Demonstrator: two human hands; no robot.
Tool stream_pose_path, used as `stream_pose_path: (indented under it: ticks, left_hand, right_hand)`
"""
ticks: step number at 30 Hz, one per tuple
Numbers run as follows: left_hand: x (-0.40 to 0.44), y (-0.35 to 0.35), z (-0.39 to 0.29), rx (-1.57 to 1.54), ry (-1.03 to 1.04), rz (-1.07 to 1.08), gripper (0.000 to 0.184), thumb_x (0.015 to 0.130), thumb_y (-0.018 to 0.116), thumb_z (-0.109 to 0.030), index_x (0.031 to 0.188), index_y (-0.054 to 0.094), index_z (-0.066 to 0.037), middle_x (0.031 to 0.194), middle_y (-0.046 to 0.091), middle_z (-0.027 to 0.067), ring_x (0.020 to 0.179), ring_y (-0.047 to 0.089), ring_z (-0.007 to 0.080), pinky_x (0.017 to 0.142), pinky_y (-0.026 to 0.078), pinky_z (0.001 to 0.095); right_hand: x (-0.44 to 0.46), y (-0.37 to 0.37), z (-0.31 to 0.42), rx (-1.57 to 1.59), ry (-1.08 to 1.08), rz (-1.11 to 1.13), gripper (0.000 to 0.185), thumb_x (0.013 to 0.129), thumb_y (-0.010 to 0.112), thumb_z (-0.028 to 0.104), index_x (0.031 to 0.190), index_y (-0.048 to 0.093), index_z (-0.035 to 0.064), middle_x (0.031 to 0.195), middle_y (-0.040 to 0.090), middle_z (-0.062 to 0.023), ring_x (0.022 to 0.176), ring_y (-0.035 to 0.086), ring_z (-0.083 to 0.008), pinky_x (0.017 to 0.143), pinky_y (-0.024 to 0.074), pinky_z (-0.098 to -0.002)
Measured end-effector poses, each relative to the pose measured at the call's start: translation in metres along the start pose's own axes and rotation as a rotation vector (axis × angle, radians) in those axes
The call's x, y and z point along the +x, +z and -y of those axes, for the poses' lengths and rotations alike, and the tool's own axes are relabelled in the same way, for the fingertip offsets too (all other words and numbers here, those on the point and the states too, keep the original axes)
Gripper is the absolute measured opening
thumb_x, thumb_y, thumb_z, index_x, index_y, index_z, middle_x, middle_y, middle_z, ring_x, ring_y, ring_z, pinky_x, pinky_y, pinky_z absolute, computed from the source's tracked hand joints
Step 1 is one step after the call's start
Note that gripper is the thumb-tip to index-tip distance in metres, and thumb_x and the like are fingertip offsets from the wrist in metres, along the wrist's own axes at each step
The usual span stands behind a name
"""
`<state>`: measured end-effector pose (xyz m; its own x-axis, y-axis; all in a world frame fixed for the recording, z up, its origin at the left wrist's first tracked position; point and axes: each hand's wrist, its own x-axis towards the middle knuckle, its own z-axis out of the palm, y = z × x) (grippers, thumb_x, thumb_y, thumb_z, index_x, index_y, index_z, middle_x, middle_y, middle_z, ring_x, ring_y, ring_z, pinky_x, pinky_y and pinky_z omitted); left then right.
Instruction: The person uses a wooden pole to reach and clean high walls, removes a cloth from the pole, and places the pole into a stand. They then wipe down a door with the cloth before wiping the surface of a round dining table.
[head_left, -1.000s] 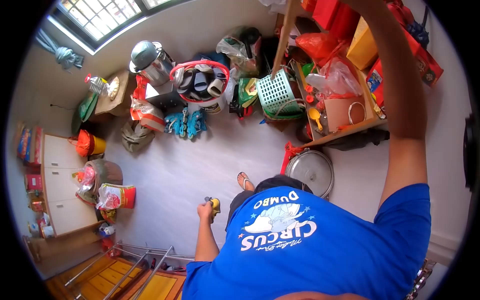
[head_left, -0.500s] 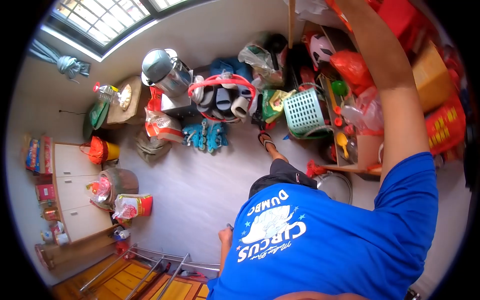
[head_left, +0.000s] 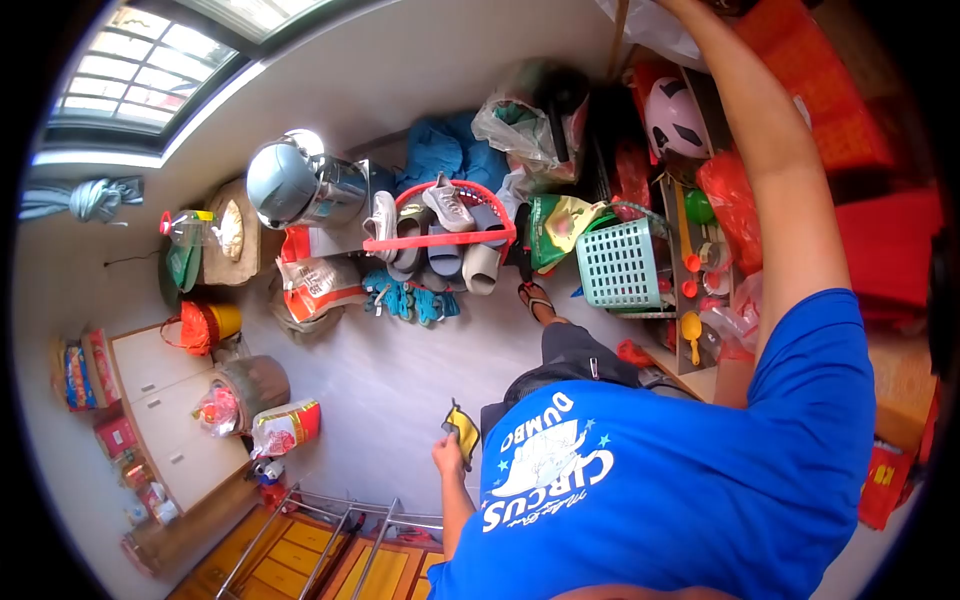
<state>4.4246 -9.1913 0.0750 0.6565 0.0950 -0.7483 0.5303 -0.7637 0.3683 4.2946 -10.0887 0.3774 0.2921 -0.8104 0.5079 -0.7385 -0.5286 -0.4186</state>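
Observation:
In my left hand [head_left: 449,456], low at the waist left of my blue shirt, is a small yellow-and-black cloth-like item [head_left: 463,425]; the fingers are closed on its edge and I cannot make out its exact kind. My right arm [head_left: 775,130] stretches up and away past the shelf, and the hand itself is cut off by the top edge. Close to that wrist hangs a whitish plastic bag [head_left: 655,28]. Below the arm are a pink helmet [head_left: 674,118] and a red plastic bag [head_left: 728,200].
Ahead are a pale green basket [head_left: 615,265], a red-rimmed basket [head_left: 440,240] of shoes, blue roller skates [head_left: 408,300] and a metal pot [head_left: 330,193]. Sacks, a bucket [head_left: 228,320] and a white cabinet [head_left: 175,420] line the left. A metal rack [head_left: 345,520] stands low at left.
The view has shifted and tilted. My left hand has come up slightly, and the yellow-and-black item now shows fully. My right arm is still raised, its hand out of frame.

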Motion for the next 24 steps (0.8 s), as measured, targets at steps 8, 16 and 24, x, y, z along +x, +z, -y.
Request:
stream_pose_path:
  ticks: [8, 16, 24]
  left_hand:
    - [0.023, 0.002, -0.016, 0.198, 0.082, -0.044, 0.039, 0.090, 0.069, -0.023, 0.115, 0.061, 0.006, 0.093, 0.067, 0.0159, 0.076, 0.064, 0.0217, 0.064, 0.053, 0.0357]
    - [0.009, -0.005, -0.040, 0.267, -0.007, -0.053, 0.041, 0.089, 0.071, -0.026, 0.114, 0.062, 0.006, 0.093, 0.067, 0.0166, 0.075, 0.065, 0.0231, 0.065, 0.053, 0.0371]
    - [0.006, -0.003, -0.065, 0.283, -0.013, -0.048, 0.040, 0.089, 0.071, -0.027, 0.111, 0.063, 0.004, 0.092, 0.067, 0.0147, 0.074, 0.063, 0.0217, 0.064, 0.052, 0.0371]
  right_hand:
    - [0.033, 0.087, -0.097, -0.080, -0.125, -0.087, 0.039, 0.094, 0.050, 0.024, 0.118, 0.061, -0.0043, 0.100, 0.067, -0.0317, 0.096, 0.065, -0.0468, 0.084, 0.0527, -0.0516]
    - [0.062, 0.148, -0.155, -0.169, 0.186, 0.049, 0.042, 0.093, 0.053, 0.030, 0.117, 0.061, -0.0038, 0.109, 0.065, -0.0324, 0.104, 0.064, -0.0456, 0.088, 0.0536, -0.0486]
    - [0.065, 0.185, -0.153, -0.051, 0.599, 0.109, 0.051, 0.094, 0.057, 0.038, 0.122, 0.059, -0.0046, 0.118, 0.064, -0.0297, 0.113, 0.063, -0.0403, 0.095, 0.0525, -0.0437]
